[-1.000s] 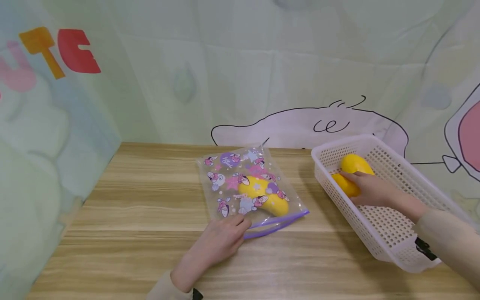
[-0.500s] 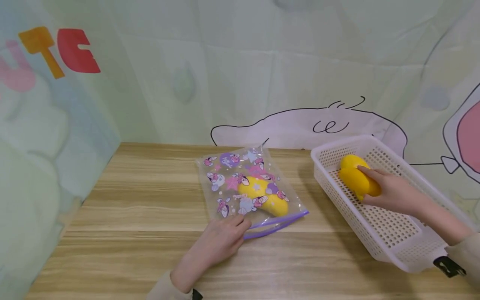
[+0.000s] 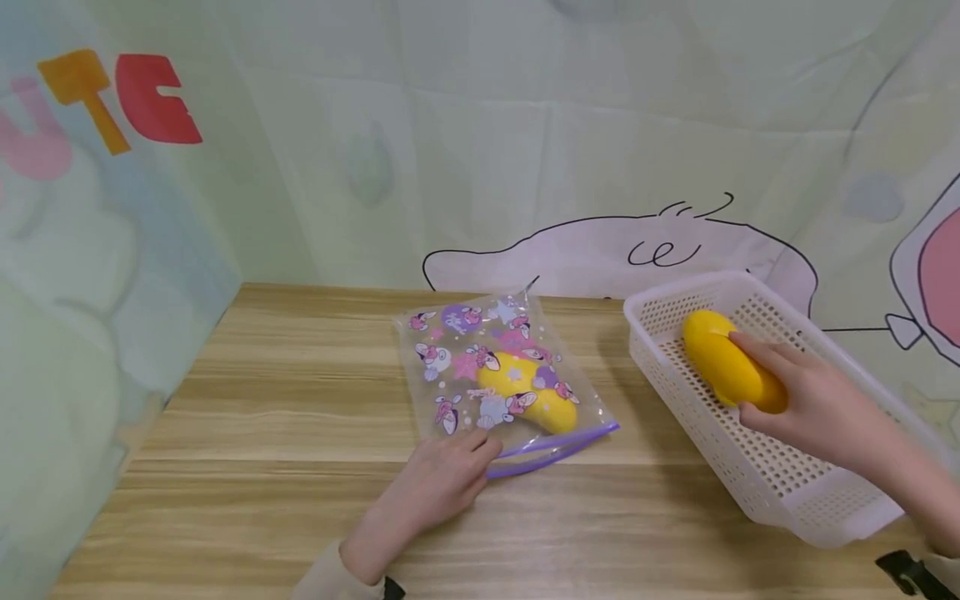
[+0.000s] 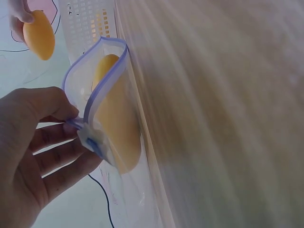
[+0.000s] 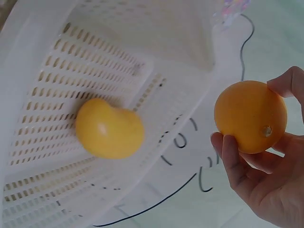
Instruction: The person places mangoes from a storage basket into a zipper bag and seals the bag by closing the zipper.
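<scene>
My left hand (image 3: 431,483) pinches the purple zip edge of a clear, cartoon-printed zip bag (image 3: 442,392) lying on the wooden table. A long yellow fruit (image 4: 121,123), mango-like, shows inside the bag, whose mouth gapes in the left wrist view. Over the white basket, my right hand (image 3: 825,408) grips an orange-yellow mango (image 5: 249,116) between thumb and fingers; its stem scar faces the right wrist camera. Another yellow mango (image 5: 109,130) lies on the basket floor, partly covered by the held one in the head view.
The white perforated basket (image 3: 817,508) stands at the table's right, with its raised walls around the loose mango. Behind the wooden table (image 3: 262,400) hangs a printed cloth backdrop (image 3: 480,167). Table surface extends left of the bag.
My right hand has picked up a mango inside the basket and drawn it up and to the right, nearer to me. The left hand and the bag have stayed in place.
</scene>
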Motion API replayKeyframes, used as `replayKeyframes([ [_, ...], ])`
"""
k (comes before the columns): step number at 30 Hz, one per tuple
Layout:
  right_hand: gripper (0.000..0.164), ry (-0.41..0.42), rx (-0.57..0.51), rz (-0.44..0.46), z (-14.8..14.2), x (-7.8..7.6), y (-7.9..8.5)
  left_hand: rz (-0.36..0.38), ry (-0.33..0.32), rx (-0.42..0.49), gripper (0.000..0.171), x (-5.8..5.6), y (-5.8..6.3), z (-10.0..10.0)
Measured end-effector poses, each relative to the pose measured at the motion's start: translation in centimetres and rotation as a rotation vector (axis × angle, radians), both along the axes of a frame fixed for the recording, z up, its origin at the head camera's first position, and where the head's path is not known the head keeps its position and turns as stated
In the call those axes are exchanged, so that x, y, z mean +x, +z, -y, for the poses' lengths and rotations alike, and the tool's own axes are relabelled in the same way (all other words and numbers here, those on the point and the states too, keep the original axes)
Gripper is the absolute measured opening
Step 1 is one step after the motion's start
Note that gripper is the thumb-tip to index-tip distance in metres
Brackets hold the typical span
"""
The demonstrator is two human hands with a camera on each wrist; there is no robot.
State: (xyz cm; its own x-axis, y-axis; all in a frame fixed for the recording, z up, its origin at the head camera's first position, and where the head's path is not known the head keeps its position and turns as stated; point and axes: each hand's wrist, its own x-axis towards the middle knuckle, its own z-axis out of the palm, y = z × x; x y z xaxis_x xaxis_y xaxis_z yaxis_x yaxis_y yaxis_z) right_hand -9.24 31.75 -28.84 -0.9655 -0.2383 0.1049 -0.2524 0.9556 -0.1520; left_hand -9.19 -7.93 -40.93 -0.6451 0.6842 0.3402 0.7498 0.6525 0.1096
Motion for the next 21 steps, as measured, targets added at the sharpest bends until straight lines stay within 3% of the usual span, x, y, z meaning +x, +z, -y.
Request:
replayKeyframes([
  [9, 0.084, 0.0, -0.046, -0.063, 2.9, 2.0, 0.6, 0.023, 0.01, -0.003, 0.015, -0.1, 0.1, 0.1],
  [21, 0.088, 0.058, -0.038, -0.16, 5.2, 3.4, -0.2, 0.006, 0.011, 0.003, 0.015, -0.2, -0.1, 0.1],
])
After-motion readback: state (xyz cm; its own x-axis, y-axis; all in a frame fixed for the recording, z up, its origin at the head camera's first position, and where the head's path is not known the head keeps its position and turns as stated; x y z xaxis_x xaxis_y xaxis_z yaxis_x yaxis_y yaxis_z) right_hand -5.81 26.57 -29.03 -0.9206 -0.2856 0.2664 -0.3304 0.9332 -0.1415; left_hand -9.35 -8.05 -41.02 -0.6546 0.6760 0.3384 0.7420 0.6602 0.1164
